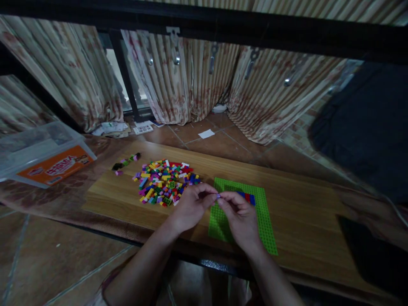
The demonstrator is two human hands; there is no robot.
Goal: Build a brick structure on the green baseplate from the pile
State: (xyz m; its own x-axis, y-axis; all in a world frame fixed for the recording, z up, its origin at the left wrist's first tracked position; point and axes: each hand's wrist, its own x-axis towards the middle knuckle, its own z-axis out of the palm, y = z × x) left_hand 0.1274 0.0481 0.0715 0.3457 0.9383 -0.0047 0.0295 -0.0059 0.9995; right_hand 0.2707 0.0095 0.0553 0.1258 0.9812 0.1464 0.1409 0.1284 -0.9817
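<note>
A small purple toy brick (218, 196) is pinched between the fingertips of both hands, above the left part of a green studded baseplate (267, 225). My left hand (193, 207) is closed on it from the left, and my right hand (240, 217) grips it from the right. Blue and red bricks (247, 197) sit on the baseplate, partly hidden behind my right hand. Close to my left hand spreads a pile of loose bricks (162, 182) in many colours.
The wooden board (306, 212) lies under everything. A few joined bricks (127, 161) lie at its far left. A clear plastic box (68, 142) with an orange label stands left of the board. A dark flat object (369, 250) rests at the right. Curtains (191, 85) hang behind.
</note>
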